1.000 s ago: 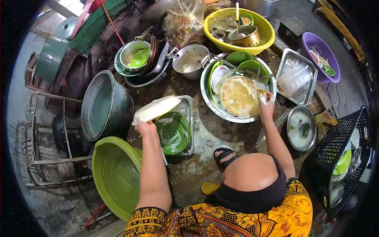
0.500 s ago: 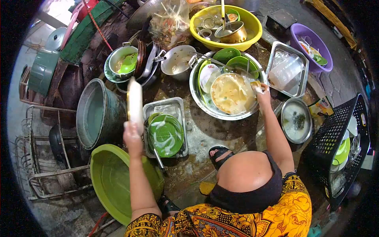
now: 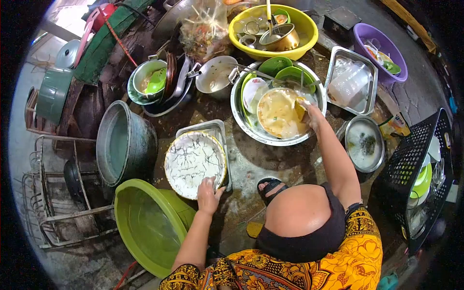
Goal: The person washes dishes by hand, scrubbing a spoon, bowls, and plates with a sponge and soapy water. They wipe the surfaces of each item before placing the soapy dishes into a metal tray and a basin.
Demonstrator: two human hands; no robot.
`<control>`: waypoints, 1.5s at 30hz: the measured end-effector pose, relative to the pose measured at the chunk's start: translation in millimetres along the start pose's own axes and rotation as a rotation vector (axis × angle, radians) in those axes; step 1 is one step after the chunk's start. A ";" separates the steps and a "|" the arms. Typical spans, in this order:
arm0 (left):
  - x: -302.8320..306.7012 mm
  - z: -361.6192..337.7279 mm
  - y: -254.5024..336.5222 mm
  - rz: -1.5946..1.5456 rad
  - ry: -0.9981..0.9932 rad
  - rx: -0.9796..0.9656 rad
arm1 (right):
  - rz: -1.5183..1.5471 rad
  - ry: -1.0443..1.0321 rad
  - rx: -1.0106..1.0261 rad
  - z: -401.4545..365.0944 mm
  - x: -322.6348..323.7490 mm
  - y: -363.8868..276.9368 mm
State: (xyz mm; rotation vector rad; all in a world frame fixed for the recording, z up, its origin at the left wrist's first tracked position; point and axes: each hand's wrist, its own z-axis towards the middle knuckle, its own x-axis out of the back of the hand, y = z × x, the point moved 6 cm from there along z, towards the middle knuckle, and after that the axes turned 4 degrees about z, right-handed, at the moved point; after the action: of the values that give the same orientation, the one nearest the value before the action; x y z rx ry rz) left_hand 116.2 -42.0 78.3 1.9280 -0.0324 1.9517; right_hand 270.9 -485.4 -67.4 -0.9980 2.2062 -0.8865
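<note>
My left hand (image 3: pixel 209 197) grips the near right edge of a round white plate (image 3: pixel 193 162) with dark crackle lines and a gold-coloured rim. The plate covers most of a metal tray (image 3: pixel 223 140), and the green plates seen there earlier are hidden under it. My right hand (image 3: pixel 314 118) is closed on a yellow sponge (image 3: pixel 300 109) over the right side of a round bowl of cloudy water (image 3: pixel 276 116). That bowl sits inside a large metal basin (image 3: pixel 251 134), among green plates (image 3: pixel 291 76) and a white dish (image 3: pixel 252 92).
Left of me are a green basin (image 3: pixel 126 217), a grey bucket (image 3: pixel 104 145) and a wire rack (image 3: pixel 63 217). To the right stand a soapy metal bowl (image 3: pixel 365 145) and a black crate (image 3: pixel 411 179) with dishes. Yellow (image 3: pixel 270 54) and purple (image 3: pixel 360 43) basins are farther off.
My left hand has swung the plate from edge-on down to flat over the tray, hiding the green plates. My right hand has moved slightly left, bringing the sponge over the cloudy water.
</note>
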 end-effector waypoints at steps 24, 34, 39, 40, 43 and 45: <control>-183.0 202.5 117.1 -1.646 -0.292 0.897 | 0.352 -0.323 -0.085 -74.8 -2.0 -44.7; -129.4 185.4 139.4 -0.712 -0.115 0.204 | 0.293 -0.476 -0.078 -107.8 -30.5 -64.7; -125.5 182.1 151.6 -0.810 -0.045 0.030 | 0.288 -0.566 -0.074 -135.9 -65.9 -70.6; -121.8 181.4 153.9 -0.812 -0.046 0.027 | 0.288 -0.563 -0.072 -136.9 -68.6 -69.8; -94.1 172.4 173.6 -0.853 -0.133 -0.001 | 0.341 -0.655 -0.057 -140.7 -85.6 -64.5; -84.7 171.9 176.9 -0.730 -0.060 0.004 | 0.375 -0.645 -0.102 -141.7 -95.2 -58.2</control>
State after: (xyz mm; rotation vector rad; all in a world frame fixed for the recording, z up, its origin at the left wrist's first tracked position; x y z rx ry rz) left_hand 226.6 -276.7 50.5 1.6656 0.5753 1.3974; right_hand 250.5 -391.5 85.2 -0.7388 1.7952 -0.2316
